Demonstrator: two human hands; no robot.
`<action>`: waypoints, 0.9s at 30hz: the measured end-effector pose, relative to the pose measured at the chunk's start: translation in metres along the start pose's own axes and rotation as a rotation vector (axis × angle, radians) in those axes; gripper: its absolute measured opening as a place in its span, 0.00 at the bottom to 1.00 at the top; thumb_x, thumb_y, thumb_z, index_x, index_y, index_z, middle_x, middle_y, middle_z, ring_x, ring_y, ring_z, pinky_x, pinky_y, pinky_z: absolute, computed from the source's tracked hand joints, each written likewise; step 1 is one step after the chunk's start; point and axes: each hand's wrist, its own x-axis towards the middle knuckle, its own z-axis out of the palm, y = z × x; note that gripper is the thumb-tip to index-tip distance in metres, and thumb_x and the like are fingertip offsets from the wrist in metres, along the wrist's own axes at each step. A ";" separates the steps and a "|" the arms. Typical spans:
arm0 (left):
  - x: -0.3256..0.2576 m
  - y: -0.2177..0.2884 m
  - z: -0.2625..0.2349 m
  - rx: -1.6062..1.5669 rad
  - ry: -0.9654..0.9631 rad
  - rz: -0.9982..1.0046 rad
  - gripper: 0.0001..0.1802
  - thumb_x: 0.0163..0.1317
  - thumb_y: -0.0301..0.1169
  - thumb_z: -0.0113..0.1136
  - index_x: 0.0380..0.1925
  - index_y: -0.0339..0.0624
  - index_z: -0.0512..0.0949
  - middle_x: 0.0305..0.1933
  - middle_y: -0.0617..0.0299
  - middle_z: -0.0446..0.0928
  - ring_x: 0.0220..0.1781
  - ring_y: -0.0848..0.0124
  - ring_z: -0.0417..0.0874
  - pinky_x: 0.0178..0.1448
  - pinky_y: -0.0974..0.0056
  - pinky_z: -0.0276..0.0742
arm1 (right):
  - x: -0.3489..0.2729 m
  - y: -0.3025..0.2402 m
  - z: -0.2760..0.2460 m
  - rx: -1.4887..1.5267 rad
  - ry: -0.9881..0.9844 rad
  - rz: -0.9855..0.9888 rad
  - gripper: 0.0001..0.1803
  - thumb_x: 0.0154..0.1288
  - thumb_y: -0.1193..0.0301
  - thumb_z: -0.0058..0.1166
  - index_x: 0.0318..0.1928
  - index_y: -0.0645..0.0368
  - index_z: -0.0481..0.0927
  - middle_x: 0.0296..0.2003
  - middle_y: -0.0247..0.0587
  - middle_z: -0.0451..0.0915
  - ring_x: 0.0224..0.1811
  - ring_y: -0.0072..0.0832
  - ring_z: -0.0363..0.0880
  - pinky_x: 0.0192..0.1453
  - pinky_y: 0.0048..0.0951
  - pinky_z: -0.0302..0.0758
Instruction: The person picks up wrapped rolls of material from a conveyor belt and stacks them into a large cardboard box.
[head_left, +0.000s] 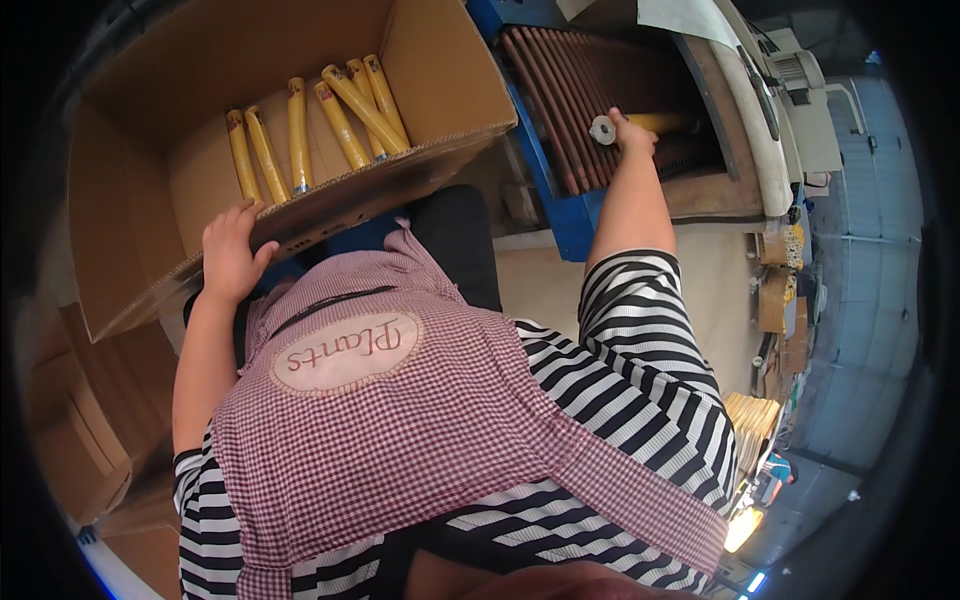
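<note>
Head view: right hand [636, 138] grips yellow roll [662, 123] at roller bed [552, 108], likely mid-transfer; left hand [232, 252] spread on carton [448, 62]; next needs steady grip.

Your left hand [232, 255] lies on the near edge of an open brown cardboard box [130, 180], thumb spread from the fingers. Inside, seven slim yellow cylinders [299, 135] lean, one slanting across its neighbours. Your right hand [632, 138] grips a yellow cylinder with a round whitish end [655, 123] over a row of reddish-brown rollers [545, 95] beside a blue frame [572, 220]. You wear a pink checked apron [400, 430].
</note>
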 end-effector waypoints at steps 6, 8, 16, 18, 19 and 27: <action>-0.004 0.006 0.000 0.013 0.010 -0.037 0.33 0.51 0.35 0.73 0.59 0.45 0.76 0.63 0.54 0.76 0.63 0.53 0.75 0.67 0.51 0.66 | -0.009 -0.006 0.041 0.751 -0.637 0.110 0.14 0.59 0.62 0.58 0.41 0.57 0.80 0.28 0.39 0.77 0.24 0.29 0.78 0.26 0.32 0.75; -0.009 0.009 -0.001 0.006 -0.009 -0.063 0.33 0.51 0.35 0.73 0.59 0.45 0.76 0.63 0.54 0.76 0.63 0.53 0.75 0.67 0.51 0.66 | -0.016 -0.008 0.055 0.893 -0.687 0.270 0.21 0.60 0.59 0.63 0.45 0.61 0.75 0.33 0.45 0.77 0.22 0.31 0.78 0.24 0.27 0.74; -0.006 0.009 0.001 -0.002 -0.013 -0.021 0.33 0.50 0.34 0.73 0.58 0.42 0.76 0.60 0.52 0.77 0.61 0.51 0.76 0.65 0.50 0.68 | -0.046 -0.048 0.046 0.243 -0.155 0.116 0.79 0.44 0.40 0.75 0.73 0.83 0.36 0.58 0.65 0.76 0.39 0.44 0.86 0.42 0.31 0.85; -0.005 0.008 0.001 0.002 -0.050 -0.042 0.33 0.51 0.37 0.73 0.59 0.43 0.75 0.61 0.54 0.77 0.62 0.52 0.75 0.66 0.50 0.67 | -0.067 -0.062 0.046 0.222 -0.195 0.142 0.69 0.50 0.47 0.74 0.73 0.77 0.41 0.51 0.58 0.80 0.41 0.41 0.86 0.39 0.35 0.85; -0.005 0.008 0.000 0.004 -0.055 -0.035 0.35 0.51 0.37 0.73 0.60 0.43 0.75 0.62 0.53 0.76 0.63 0.52 0.75 0.66 0.50 0.67 | -0.073 -0.057 0.063 0.477 -0.204 0.127 0.62 0.53 0.51 0.73 0.72 0.74 0.46 0.50 0.56 0.80 0.41 0.40 0.86 0.39 0.37 0.84; 0.016 0.100 -0.046 -1.352 0.300 -0.053 0.73 0.46 0.61 0.77 0.80 0.51 0.36 0.82 0.51 0.48 0.77 0.55 0.61 0.76 0.49 0.62 | -0.420 -0.046 -0.022 1.756 -1.186 -0.230 0.17 0.68 0.74 0.61 0.54 0.59 0.73 0.46 0.35 0.79 0.46 0.24 0.80 0.53 0.28 0.79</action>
